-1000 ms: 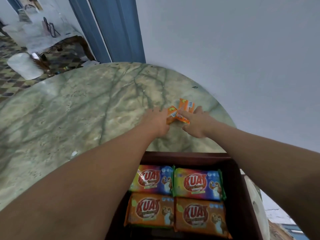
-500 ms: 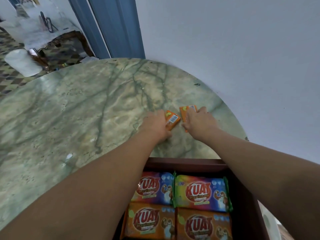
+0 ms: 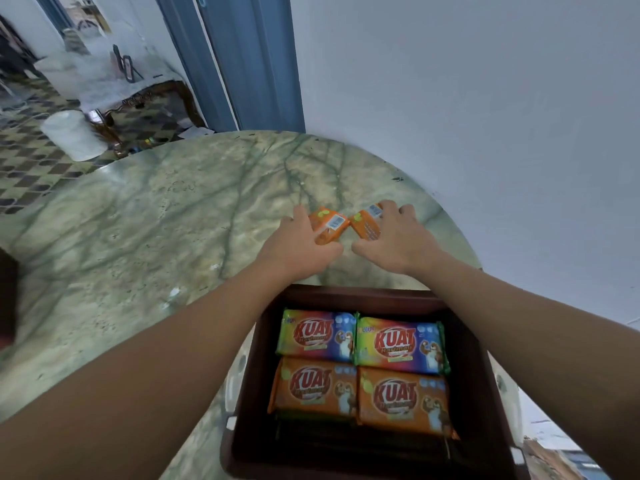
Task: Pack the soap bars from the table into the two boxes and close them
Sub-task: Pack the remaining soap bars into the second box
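Note:
Two orange-wrapped soap bars lie side by side on the green marble table [image 3: 145, 230], beyond the box. My left hand [image 3: 300, 244] grips the left soap bar [image 3: 329, 224], whose barcode side faces up. My right hand [image 3: 394, 239] grips the right soap bar [image 3: 367, 223], fingers curled over its far edge. Just in front of me a dark brown box [image 3: 474, 382] stands open, holding several KUAT soap bars [image 3: 360, 368] in a flat layer: two rainbow-coloured at the back, two orange at the front.
A white wall rises close behind the table's curved right edge. A blue door frame [image 3: 242, 64] stands at the back. A dark shape [image 3: 7, 296] shows at the left border. The tiled floor, a white cylinder [image 3: 71, 135] and a small table lie far left.
The two soap bars were held together, then set down and separated; now each hand holds one bar. My view has tilted down, showing more of the box.

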Demonstrator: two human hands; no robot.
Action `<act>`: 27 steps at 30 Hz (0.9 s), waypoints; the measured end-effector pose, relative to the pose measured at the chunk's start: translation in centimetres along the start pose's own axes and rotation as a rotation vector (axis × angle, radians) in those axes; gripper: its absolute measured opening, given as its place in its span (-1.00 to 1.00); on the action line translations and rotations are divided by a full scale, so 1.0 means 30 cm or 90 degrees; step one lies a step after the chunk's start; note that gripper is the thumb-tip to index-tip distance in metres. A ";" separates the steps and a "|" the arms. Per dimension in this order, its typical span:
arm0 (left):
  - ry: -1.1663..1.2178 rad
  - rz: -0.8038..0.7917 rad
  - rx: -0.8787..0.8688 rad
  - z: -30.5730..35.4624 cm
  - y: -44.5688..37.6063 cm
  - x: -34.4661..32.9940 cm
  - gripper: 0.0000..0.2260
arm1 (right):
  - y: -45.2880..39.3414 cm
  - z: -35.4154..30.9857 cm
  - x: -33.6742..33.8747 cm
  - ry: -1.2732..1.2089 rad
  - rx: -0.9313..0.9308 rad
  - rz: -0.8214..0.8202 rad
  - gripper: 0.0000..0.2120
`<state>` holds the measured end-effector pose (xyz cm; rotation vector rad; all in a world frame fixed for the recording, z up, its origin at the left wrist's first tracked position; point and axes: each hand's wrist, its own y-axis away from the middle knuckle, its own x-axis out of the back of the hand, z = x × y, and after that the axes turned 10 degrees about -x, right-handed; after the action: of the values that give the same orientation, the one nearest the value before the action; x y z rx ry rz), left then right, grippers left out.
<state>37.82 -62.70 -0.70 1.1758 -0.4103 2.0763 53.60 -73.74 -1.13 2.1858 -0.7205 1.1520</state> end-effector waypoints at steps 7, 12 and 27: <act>-0.006 0.084 -0.083 0.001 0.321 0.070 -0.33 | 0.269 0.044 0.030 -0.107 0.089 0.116 -0.29; -0.033 0.042 -0.192 -0.043 0.525 0.021 -0.40 | 0.489 0.153 -0.009 -0.067 0.131 0.115 -0.30; -0.130 0.064 -0.371 -0.093 0.639 -0.097 -0.59 | 0.669 0.304 -0.063 0.181 0.210 0.035 -0.26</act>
<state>23.47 -75.76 -3.39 1.0182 -1.1059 1.7369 44.08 -93.64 -2.51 2.2030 -0.4987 1.6681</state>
